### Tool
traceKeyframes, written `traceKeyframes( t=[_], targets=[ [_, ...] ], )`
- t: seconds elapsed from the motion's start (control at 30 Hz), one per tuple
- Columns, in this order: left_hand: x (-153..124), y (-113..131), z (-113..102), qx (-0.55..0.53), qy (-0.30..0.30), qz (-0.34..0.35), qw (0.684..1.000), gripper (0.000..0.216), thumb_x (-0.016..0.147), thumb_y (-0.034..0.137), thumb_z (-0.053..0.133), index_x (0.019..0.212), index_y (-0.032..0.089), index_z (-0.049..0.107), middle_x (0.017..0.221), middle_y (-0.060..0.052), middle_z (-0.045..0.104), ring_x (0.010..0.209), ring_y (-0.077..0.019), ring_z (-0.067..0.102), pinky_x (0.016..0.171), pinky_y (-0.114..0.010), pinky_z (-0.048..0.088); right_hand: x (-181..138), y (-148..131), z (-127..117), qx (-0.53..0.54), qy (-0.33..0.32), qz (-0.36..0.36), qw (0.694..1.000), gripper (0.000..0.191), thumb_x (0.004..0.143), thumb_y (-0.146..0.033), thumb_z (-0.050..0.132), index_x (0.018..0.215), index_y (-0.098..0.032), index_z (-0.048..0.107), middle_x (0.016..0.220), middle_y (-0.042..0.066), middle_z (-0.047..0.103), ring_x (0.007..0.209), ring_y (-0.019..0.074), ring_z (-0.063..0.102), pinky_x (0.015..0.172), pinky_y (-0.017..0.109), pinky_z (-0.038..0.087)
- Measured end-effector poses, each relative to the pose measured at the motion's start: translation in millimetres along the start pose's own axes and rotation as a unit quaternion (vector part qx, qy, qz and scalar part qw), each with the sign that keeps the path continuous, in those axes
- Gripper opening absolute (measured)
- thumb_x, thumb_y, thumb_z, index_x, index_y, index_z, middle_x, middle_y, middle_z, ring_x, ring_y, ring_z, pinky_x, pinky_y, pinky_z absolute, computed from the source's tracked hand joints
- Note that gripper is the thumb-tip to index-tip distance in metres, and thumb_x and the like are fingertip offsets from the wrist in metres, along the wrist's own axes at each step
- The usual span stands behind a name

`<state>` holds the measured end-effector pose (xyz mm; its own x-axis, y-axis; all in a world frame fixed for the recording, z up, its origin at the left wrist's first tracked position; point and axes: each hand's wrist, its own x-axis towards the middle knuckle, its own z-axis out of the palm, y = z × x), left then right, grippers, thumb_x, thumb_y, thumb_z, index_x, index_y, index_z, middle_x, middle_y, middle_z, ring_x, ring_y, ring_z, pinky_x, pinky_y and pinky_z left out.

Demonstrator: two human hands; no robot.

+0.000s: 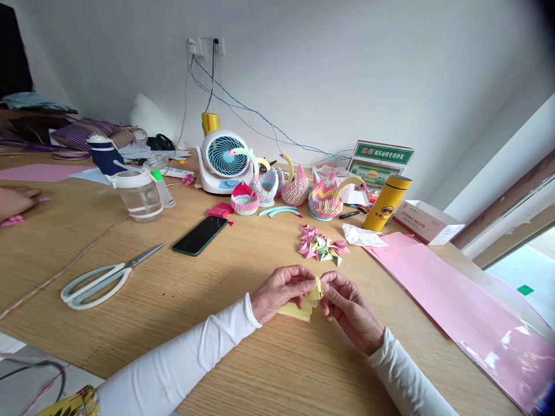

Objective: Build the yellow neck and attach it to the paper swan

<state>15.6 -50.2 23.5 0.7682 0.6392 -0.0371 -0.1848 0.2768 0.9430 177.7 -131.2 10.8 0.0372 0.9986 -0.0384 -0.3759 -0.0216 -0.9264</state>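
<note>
My left hand [281,289] and my right hand [351,309] meet over the wooden table [182,323], both pinching a small folded yellow paper [318,287]. A stack of yellow paper sheets [299,311] lies under my left hand. Both arms wear white sleeves. Just beyond the hands sits a pile of folded pink and yellow paper pieces [321,245].
Scissors [102,278] and a black phone [200,235] lie to the left. Several paper swans [295,188], a small fan [221,159], a water jug [139,193], a yellow flask [387,202] and a sticky-note box [427,221] stand farther back. Pink sheets [459,306] lie right. Another person's hand [15,199] rests far left.
</note>
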Motion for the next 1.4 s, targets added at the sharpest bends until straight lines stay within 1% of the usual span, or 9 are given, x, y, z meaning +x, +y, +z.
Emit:
traceKeyframes(
  t=[0.33,0.43,0.53,0.67,0.9,1.1,1.17,1.27,1.4],
  targets=[
    [-1,1,2,-0.026,-0.025,0.002,0.999,0.039,0.067,0.041,0.082,0.085,0.013,0.061,0.072,0.001,0.059,0.061,-0.0074,0.052,0.05,-0.017,0.047,0,3,-2,0.057,-0.052,0.016,0.997,0.018,0.083,-0.032,0.075,0.09,-0.02,0.064,0.073,0.0,0.066,0.047,0.0041,0.054,0.043,0.012,0.041],
    [-1,0,2,-0.034,-0.029,0.006,0.999,0.04,0.068,0.04,0.082,0.091,0.014,0.063,0.075,0.001,0.06,0.062,-0.0078,0.055,0.05,-0.018,0.049,-1,3,-2,0.07,-0.069,0.017,0.995,0.017,0.084,-0.031,0.074,0.091,-0.019,0.064,0.078,0.002,0.067,0.047,0.0035,0.054,0.043,0.011,0.04],
    [-1,0,2,-0.039,-0.032,0.011,0.999,0.041,0.069,0.04,0.081,0.097,0.014,0.065,0.076,0.0,0.062,0.063,-0.0085,0.057,0.051,-0.019,0.051,-2,3,1,0.076,-0.076,0.016,0.994,0.018,0.084,-0.031,0.074,0.094,-0.019,0.064,0.078,0.001,0.067,0.047,0.0032,0.054,0.043,0.01,0.039],
    [-1,0,3,-0.053,-0.024,0.016,0.998,0.038,0.069,0.038,0.082,0.091,0.012,0.066,0.073,-0.001,0.063,0.061,-0.0086,0.057,0.051,-0.019,0.052,0,5,5,0.085,-0.077,0.011,0.993,0.021,0.084,-0.031,0.074,0.096,-0.02,0.061,0.075,-0.001,0.065,0.047,0.0038,0.055,0.042,0.011,0.04],
    [-1,-2,5,-0.086,0.017,0.025,0.996,0.038,0.068,0.034,0.083,0.09,0.011,0.063,0.072,0.0,0.064,0.063,-0.009,0.059,0.05,-0.017,0.051,2,12,7,0.054,-0.037,-0.009,0.998,0.024,0.084,-0.038,0.072,0.091,-0.02,0.058,0.071,-0.003,0.063,0.047,0.0053,0.054,0.044,0.014,0.042],
    [1,-4,5,-0.069,0.061,0.059,0.994,0.035,0.073,0.037,0.079,0.09,0.013,0.06,0.062,0.002,0.061,0.057,-0.009,0.059,0.048,-0.017,0.049,0,12,11,-0.006,-0.009,-0.022,1.0,0.029,0.089,-0.048,0.063,0.094,-0.02,0.056,0.079,0.0,0.066,0.051,0.0078,0.059,0.045,0.017,0.043],
    [1,-5,6,-0.054,0.073,0.074,0.993,0.035,0.074,0.039,0.077,0.09,0.013,0.059,0.063,0.002,0.06,0.056,-0.0088,0.057,0.047,-0.017,0.048,0,12,14,-0.053,0.003,-0.048,0.997,0.034,0.084,-0.048,0.07,0.094,-0.02,0.055,0.078,0.0,0.065,0.05,0.0083,0.059,0.044,0.018,0.044],
    [2,-5,7,-0.019,0.083,0.098,0.992,0.036,0.075,0.041,0.075,0.09,0.013,0.058,0.062,0.002,0.059,0.054,-0.0082,0.054,0.045,-0.017,0.048,0,12,18,-0.086,0.044,-0.08,0.992,0.043,0.072,-0.043,0.082,0.094,-0.02,0.053,0.069,-0.004,0.062,0.046,0.0086,0.058,0.042,0.018,0.044],
    [2,-6,6,0.033,0.085,0.119,0.989,0.041,0.072,0.044,0.076,0.092,0.012,0.06,0.065,0.002,0.057,0.055,-0.0089,0.052,0.044,-0.019,0.049,2,11,17,-0.095,0.087,-0.107,0.986,0.04,0.072,-0.04,0.082,0.092,-0.019,0.055,0.064,-0.003,0.064,0.047,0.0085,0.057,0.043,0.017,0.044]
  ],
)
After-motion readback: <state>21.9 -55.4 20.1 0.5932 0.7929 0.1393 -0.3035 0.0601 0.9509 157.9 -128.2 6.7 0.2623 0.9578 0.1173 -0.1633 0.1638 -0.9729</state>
